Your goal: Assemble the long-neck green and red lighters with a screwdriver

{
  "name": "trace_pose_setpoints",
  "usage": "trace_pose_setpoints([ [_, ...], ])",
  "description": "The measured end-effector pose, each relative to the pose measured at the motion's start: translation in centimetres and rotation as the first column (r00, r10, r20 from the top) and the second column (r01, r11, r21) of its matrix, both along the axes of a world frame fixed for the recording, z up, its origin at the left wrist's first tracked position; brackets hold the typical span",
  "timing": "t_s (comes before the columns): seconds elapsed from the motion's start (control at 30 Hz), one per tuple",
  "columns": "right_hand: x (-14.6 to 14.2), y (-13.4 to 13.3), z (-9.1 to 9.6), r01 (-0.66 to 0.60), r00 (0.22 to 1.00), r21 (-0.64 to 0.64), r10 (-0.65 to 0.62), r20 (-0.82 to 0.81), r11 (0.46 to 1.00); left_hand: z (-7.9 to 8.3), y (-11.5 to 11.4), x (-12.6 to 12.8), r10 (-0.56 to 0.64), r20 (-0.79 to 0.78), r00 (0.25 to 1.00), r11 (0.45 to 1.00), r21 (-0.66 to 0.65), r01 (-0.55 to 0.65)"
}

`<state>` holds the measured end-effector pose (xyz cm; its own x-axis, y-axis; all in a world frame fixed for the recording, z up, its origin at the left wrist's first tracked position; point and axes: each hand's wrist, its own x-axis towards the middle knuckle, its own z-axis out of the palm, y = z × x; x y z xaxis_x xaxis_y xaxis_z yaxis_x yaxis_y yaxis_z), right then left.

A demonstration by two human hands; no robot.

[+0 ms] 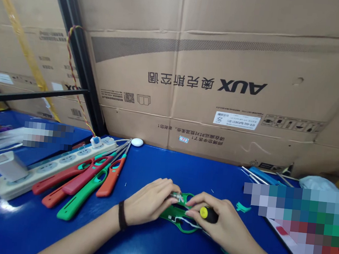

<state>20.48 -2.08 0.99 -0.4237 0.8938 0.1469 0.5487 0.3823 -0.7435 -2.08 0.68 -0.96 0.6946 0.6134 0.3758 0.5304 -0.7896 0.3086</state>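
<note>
My left hand (152, 202), with a dark band at the wrist, is closed over the left end of an opened green lighter casing (183, 228). Its thumb and fingers also pinch close to a small silvery part. Two green halves show, and a white wire (182, 219) with a small black piece lies in the nearer one. My right hand (223, 219) is closed around a screwdriver (208, 214) with a black handle and yellow end. Its fingertips press together over the casing's right part; anything tiny between them is hidden.
Several red, orange and green lighters (81, 196) lie at left beside a white power strip (66, 158). A white egg-shaped object (137, 142) sits near the cardboard (172, 103) at the back. At right are a small green trigger piece (243, 207) and metal rods (253, 176); part there is blurred.
</note>
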Motion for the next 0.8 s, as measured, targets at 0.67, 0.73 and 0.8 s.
trace_pose_setpoints([
  [0.67,0.36,0.01,0.1,-0.028,1.0,0.023,0.028,0.003,0.999,0.1,-0.33,0.42,-0.035,-0.053,0.998,0.985,0.167,0.043],
  [0.73,0.4,0.05,0.04,-0.028,0.999,0.035,0.027,0.025,0.999,0.16,-0.27,0.38,-0.033,-0.052,0.998,0.985,0.167,0.041],
  [0.8,0.44,0.1,-0.05,-0.02,0.999,0.047,0.019,0.034,0.999,0.21,-0.23,0.36,-0.034,-0.053,0.998,0.986,0.16,0.042],
])
